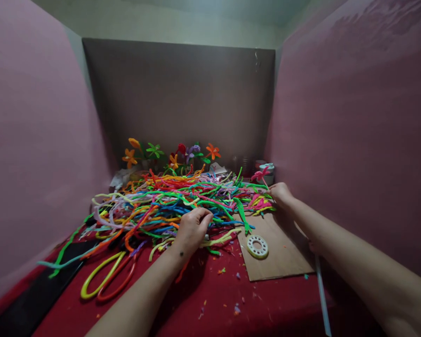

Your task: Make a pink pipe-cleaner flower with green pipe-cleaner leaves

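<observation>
My right hand (281, 194) pinches the thin stem of a pink pipe-cleaner flower (260, 174) at the right end of the pile. Loosely curled, my left hand (195, 225) has its thumb and fingers together over the near edge of the heap of colourful pipe cleaners (168, 196). Anything in its fingertips is too small or hidden to make out. Beneath my right hand lies a sheet of cardboard (277, 252), bearing a white tape spool (257, 246) with holes around its ring. A green pipe-cleaner bundle (242, 215) reaches onto the cardboard.
Finished-looking pipe-cleaner flowers (156, 150) stand behind the heap. A white container (266, 172) is at the back right. Yellow and red loops (101, 276) lie front left. A pale stick (323, 299) juts out below my right forearm. Pink panels (351, 140) flank the red tablecloth (210, 318).
</observation>
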A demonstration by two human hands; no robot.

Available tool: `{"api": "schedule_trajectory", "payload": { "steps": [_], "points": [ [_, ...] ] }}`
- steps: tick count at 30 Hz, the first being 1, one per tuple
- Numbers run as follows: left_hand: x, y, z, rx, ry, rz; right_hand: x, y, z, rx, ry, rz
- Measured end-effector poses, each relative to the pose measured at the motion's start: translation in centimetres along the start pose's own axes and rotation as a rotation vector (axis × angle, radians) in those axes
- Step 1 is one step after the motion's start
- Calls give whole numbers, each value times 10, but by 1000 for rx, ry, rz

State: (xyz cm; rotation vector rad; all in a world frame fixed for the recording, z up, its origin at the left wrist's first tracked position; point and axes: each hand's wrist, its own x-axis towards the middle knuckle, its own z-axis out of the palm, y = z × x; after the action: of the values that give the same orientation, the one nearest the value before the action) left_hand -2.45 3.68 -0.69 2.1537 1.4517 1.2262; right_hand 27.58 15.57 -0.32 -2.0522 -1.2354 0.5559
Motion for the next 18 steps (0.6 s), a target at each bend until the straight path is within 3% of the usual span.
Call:
{"api": "schedule_trajectory", "payload": {
  "steps": [10,15,18],
  "points": [
    [-5,-2,7,75,-53,104,8,3,18,-147,-8,-29],
    [-4,-3,8,84,-46,119,-2,-3,10,-110,104,-79],
    [-3,-1,3,57,-27,104,-15,-15,7,-25,209,-193]
  ]
}}
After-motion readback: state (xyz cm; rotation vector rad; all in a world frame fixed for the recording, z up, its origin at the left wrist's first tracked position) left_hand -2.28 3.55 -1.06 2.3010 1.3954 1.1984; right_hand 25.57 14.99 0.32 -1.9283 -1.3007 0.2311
